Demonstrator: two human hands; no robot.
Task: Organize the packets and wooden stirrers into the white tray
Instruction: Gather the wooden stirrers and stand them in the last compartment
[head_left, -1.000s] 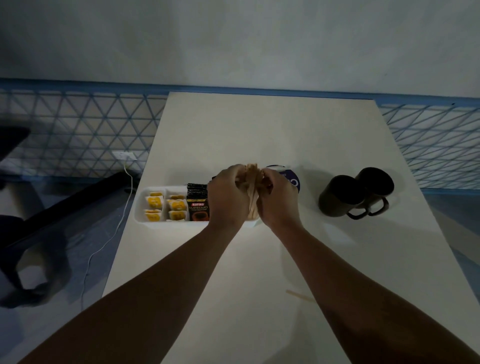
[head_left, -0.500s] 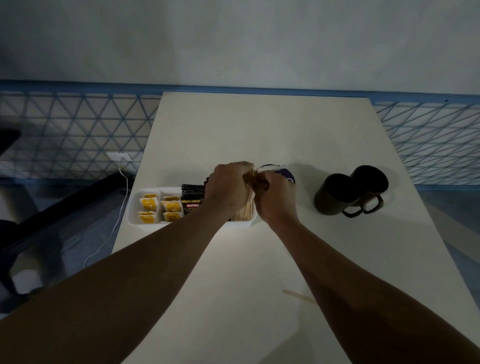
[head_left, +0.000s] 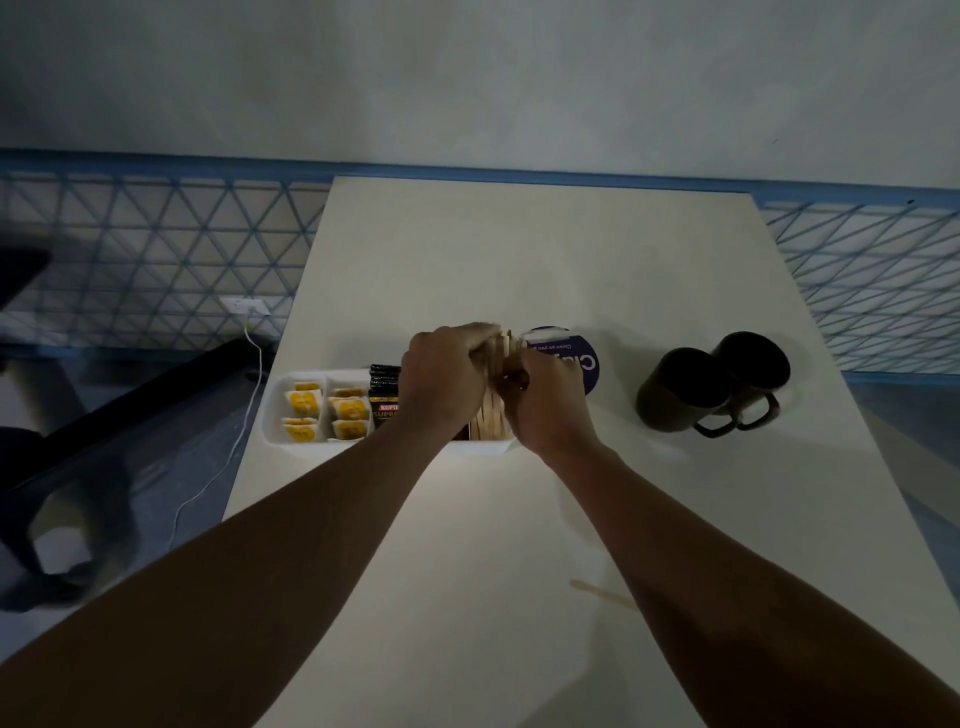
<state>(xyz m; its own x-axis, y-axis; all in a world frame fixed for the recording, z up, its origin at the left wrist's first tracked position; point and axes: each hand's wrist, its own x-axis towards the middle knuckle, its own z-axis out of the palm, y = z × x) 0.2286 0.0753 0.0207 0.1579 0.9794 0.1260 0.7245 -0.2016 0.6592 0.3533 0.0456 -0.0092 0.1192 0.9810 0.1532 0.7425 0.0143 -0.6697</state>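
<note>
Left hand (head_left: 441, 384) and right hand (head_left: 545, 402) (fingers curled) grip stirrers (head_left: 491, 418) in the tray (head_left: 270, 415).

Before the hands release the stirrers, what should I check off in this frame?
1. Stirrer bundle in white tray's right compartment: ok.
2. Left hand and right hand both grip the bundle: ok.
3. Yellow packets in the two left compartments: ok.
4. Black coffee packets standing in the tray: ok.
5. Every stirrer collected: not ok; stray stirrer lies on the table beside the right forearm.
6. Bundle seated on tray floor: cannot tell, hands hide it.
</note>
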